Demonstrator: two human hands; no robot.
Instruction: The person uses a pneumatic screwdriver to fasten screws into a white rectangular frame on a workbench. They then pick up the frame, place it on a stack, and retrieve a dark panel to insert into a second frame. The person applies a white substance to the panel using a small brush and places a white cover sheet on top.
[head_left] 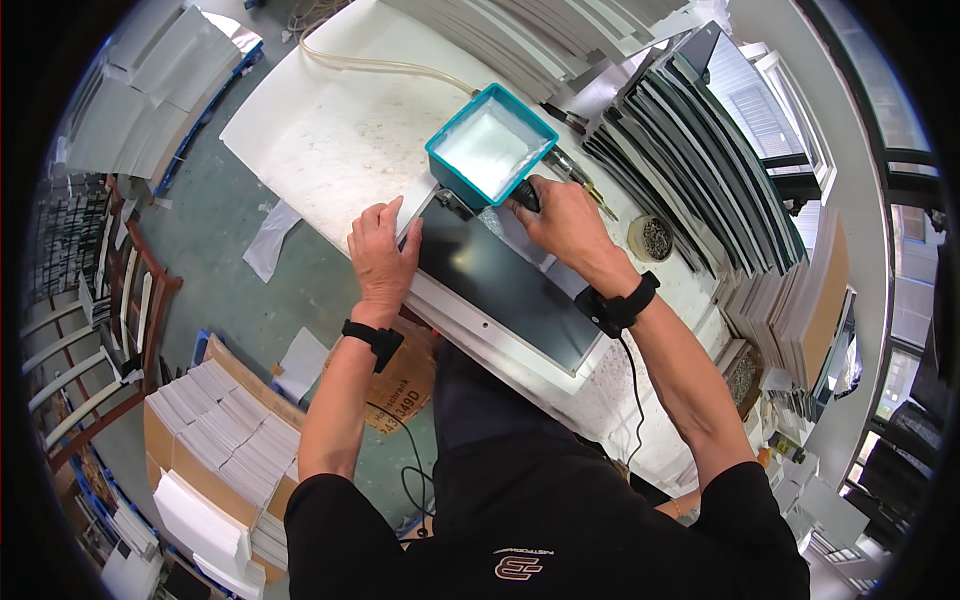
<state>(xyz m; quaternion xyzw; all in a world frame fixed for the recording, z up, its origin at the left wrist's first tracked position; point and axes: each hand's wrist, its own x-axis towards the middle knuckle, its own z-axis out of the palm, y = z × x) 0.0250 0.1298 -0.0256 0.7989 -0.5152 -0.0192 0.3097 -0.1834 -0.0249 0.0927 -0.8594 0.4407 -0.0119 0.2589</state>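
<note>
A dark glossy panel (pixel 500 285) edged by a pale frame (pixel 450 308) lies on the white worktable (pixel 330 130). My left hand (pixel 382 250) grips the frame's left end, its thumb next to the panel. A small dark metal piece (pixel 452 203) sits by the panel's upper end. My right hand (pixel 570 222) is closed around a black handle (pixel 525 194); whatever the handle belongs to is mostly hidden. Just beyond both hands stands a teal square bin (pixel 462 180), white inside. Clear plastic film (pixel 515 235) lies between the panel and my right hand.
A pale hose (pixel 390 66) runs to the bin. Right of it lie a metal tool (pixel 580 180) and a round tub of small metal parts (pixel 651 240). Dark panels (pixel 700 160) stand stacked behind. Cartons of white pieces (pixel 225 430) stand on the floor at left.
</note>
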